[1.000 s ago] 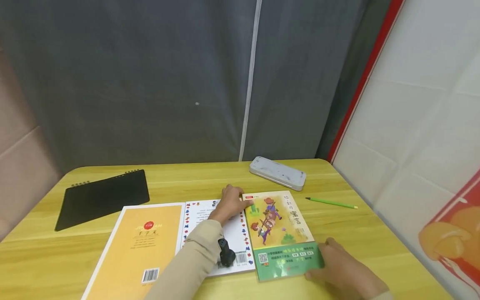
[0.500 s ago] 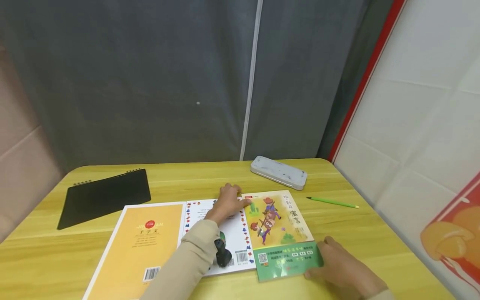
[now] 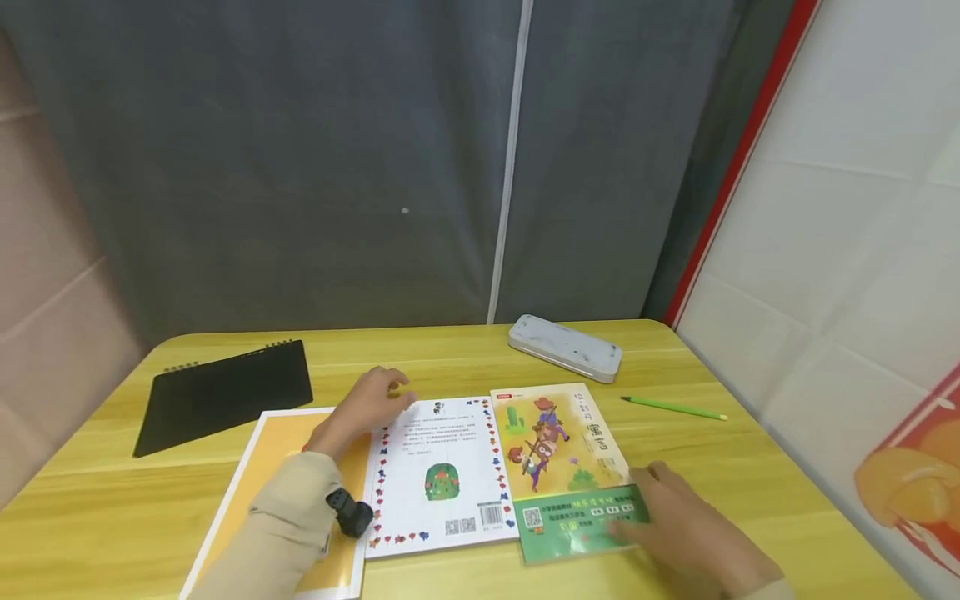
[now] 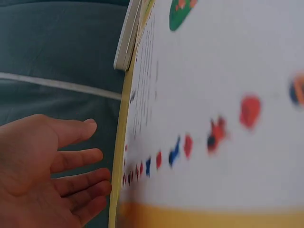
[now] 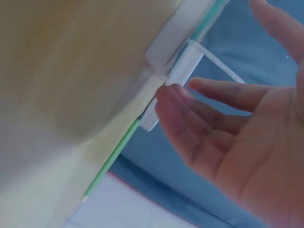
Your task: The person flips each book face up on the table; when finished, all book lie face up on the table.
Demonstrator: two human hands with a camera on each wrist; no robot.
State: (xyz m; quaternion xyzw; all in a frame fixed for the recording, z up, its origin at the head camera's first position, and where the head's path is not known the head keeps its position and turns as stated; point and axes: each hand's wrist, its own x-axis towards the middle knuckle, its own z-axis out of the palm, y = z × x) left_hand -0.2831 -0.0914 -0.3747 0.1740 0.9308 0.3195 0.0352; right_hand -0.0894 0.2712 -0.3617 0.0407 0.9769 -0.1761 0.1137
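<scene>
Three books lie side by side in the head view: a yellow-orange one [image 3: 255,483], a white one [image 3: 457,442] bordered with small red and blue figures, and a cartoon-covered one [image 3: 555,433] with a green lower band. My left hand [image 3: 367,408] hovers by the white book's upper left corner, its forearm across the yellow-orange book. In the left wrist view that hand [image 4: 57,175] holds nothing, fingers loosely extended. At the cartoon book's lower right corner is my right hand [image 3: 686,529], its thumb over the green band. The right wrist view shows its fingers [image 5: 194,128] extended, gripping nothing.
A black spiral notebook [image 3: 225,396] lies at the back left of the wooden table [image 3: 420,358]. Toward the back right are a white pencil case [image 3: 566,346] and a green pencil [image 3: 675,407]. A dark curtain [image 3: 300,167] hangs behind the table.
My left hand has left the seam between the white and cartoon books and moved left to the white book's other upper corner. The right hand's thumb has shifted slightly onto the cartoon book.
</scene>
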